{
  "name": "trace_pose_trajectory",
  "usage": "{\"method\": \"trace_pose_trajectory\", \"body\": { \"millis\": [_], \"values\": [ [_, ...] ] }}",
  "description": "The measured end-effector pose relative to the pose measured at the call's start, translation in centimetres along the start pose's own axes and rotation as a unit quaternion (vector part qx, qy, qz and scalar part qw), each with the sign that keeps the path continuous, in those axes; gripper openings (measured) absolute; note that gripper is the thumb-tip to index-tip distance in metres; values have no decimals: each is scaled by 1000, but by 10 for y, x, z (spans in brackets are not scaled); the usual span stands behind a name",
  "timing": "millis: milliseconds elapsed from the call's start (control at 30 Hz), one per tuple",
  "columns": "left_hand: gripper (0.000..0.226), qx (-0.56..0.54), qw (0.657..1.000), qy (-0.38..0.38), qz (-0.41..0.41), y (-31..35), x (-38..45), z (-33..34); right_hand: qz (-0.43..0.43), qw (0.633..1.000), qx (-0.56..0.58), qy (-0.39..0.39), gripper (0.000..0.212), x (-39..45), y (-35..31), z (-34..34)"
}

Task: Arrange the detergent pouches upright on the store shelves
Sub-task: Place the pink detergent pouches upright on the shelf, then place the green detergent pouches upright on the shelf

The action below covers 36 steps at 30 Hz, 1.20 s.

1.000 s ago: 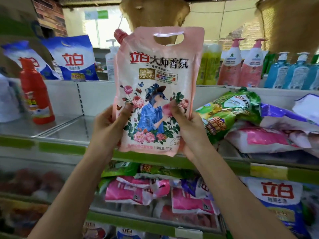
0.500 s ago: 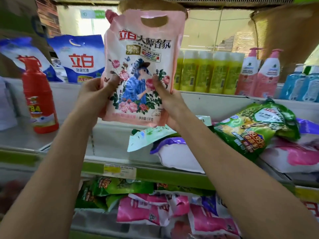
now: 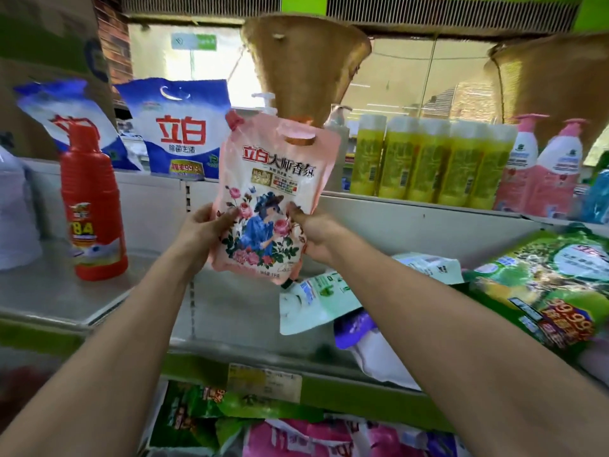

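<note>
Pink pouch [image 3: 275,196] upright, slightly tilted, in the air above the middle shelf [image 3: 66,291]; whether its bottom edge touches the shelf floor cannot be told. Left hand [image 3: 204,230] grips its lower left edge, thumb across the printed front. Right hand [image 3: 313,234] grips the lower right edge the same way.

Open room: bare grey shelf floor directly under and left of the pouch, running to the red bottle [image 3: 94,206], which stands upright near the left end. Shelf front edge carries a green strip with a price label [image 3: 263,387].

Right side crowded: a pale green pouch [image 3: 316,298] lies flat just below the right hand, a purple-and-white pouch [image 3: 369,351] beneath it, a large green bag [image 3: 543,291] slumped further right.

Top shelf behind: two blue-and-white bags [image 3: 178,133] upright on the left, a row of yellow bottles [image 3: 428,159], then pink pump bottles [image 3: 543,166]. Lower shelf holds jumbled pink and green pouches [image 3: 296,437], blurred.
</note>
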State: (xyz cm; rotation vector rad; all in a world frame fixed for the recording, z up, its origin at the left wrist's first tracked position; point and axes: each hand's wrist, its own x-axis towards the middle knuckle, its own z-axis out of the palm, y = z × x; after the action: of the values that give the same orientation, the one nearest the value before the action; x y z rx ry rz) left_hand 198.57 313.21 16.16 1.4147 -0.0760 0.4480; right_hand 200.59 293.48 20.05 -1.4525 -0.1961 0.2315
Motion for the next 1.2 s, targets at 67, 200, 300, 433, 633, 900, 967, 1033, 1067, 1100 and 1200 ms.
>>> {"method": "trace_pose_trajectory", "body": {
  "millis": [67,200,300,433,633,900,967,1033,1067,1100,1200],
  "values": [
    [29,-12,1000,14,0,-3,8,-5,-7,1000,-9,5,43,11,-1,7],
    [35,-26,999,20,-9,-2,16,-18,2,999,30,-11,30,20,5,18],
    [33,-8,999,19,-36,-13,12,-21,24,999,27,-4,32,24,17,18],
    [28,-33,998,27,-54,-33,5,-6,41,999,10,13,42,25,18,7],
    [22,-67,996,0,-66,-38,4,20,29,997,-31,57,48,27,13,-15],
    [44,34,996,39,-72,-35,2,22,50,983,-172,45,51,17,0,-34],
    [55,75,991,89,-62,-27,-4,28,35,955,-293,42,53,4,-10,-47],
    [63,145,975,160,-48,-17,-13,33,2,917,-398,23,49,-18,-22,-66],
    [65,197,960,194,-48,-13,-20,35,-18,899,-437,7,46,-31,-28,-77],
    [63,240,947,209,-51,-9,-31,39,-41,881,-471,-5,43,-46,-31,-88],
    [45,250,960,85,-95,2,-73,60,-84,835,-543,-27,38,-89,-31,-114]
  ]
}}
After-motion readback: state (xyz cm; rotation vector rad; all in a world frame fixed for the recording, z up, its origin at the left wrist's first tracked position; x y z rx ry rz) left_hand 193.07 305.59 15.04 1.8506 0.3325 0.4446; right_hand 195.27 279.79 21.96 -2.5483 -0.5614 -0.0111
